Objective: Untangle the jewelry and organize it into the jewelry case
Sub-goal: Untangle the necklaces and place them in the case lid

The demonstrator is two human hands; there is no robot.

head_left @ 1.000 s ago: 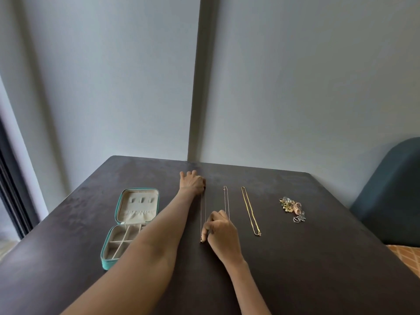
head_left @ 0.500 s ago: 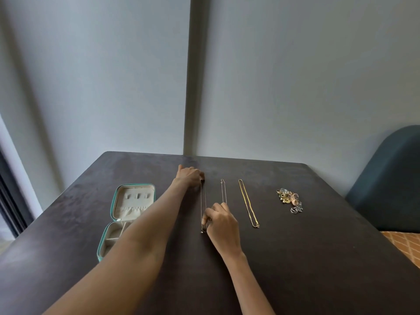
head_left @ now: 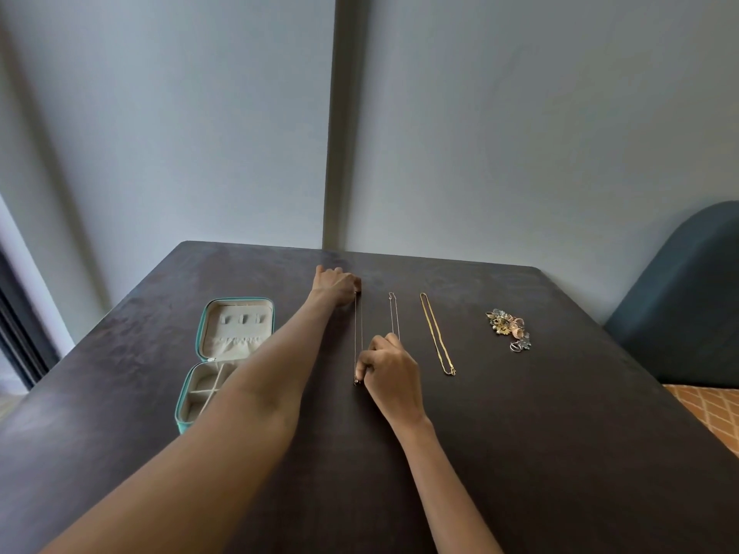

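Observation:
A thin chain necklace (head_left: 358,333) lies stretched in a straight line on the dark table (head_left: 520,433). My left hand (head_left: 336,285) pinches its far end and my right hand (head_left: 390,371) pinches its near end. To the right lie a second thin silver chain (head_left: 394,313), partly hidden by my right hand, and a gold chain (head_left: 436,333), both straight. A tangled pile of small jewelry (head_left: 510,327) sits further right. The teal jewelry case (head_left: 236,337) lies open to the left, its cream compartments partly covered by my left forearm.
A grey wall rises behind the table's far edge. A dark blue chair back (head_left: 688,297) stands at the right, with orange patterned floor (head_left: 708,405) below it. A dark window frame (head_left: 20,337) runs along the left.
The camera has tilted up a little, so everything sits lower in the frame. Both hands keep their hold on the chain's ends and hardly move.

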